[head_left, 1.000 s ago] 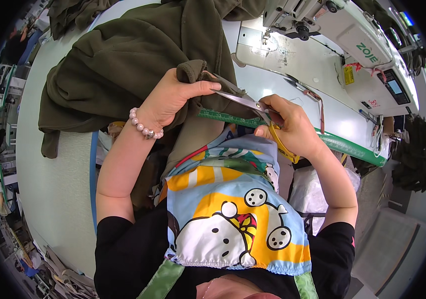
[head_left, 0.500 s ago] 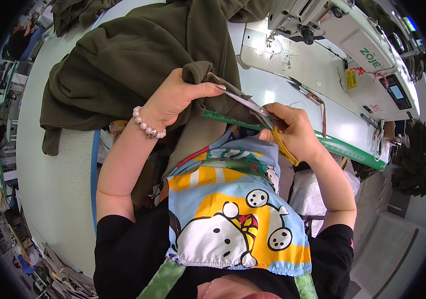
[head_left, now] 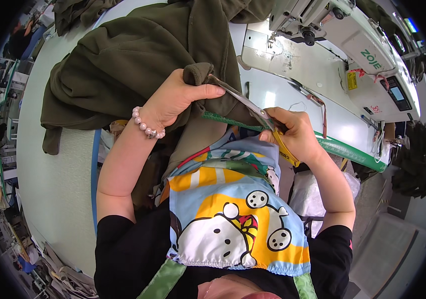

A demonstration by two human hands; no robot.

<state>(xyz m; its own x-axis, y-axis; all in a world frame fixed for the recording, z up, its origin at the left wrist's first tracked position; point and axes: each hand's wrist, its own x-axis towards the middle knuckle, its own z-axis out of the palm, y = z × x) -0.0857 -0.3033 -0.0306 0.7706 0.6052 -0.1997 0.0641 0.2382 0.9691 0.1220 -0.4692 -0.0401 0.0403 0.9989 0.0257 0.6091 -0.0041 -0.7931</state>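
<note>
My left hand (head_left: 175, 102) grips a folded edge of a dark olive garment (head_left: 123, 65), its thumb pressed along the cloth and pointing at the blades. In my right hand (head_left: 295, 130) is a pair of scissors (head_left: 245, 103) with yellow handles, fingers wrapped round the grips. Their blades look closed together and reach up-left to the cloth edge beside my left thumb; the tips are partly lost against the fabric. A small dark strip (head_left: 247, 88) shows on the white table just beyond the blades. The garment spreads over the table beyond my left hand.
A white sewing machine (head_left: 367, 55) stands at the far right. Tweezers-like metal tools (head_left: 302, 89) lie before it. A green ruler strip (head_left: 352, 149) runs along the table's near edge. More dark cloth (head_left: 415, 164) hangs at the right. A patterned apron (head_left: 238, 214) covers my lap.
The scissor blades have come closer together at the cloth edge. A small dark strip that was against the blades now shows apart from them. Both hands have hardly moved.
</note>
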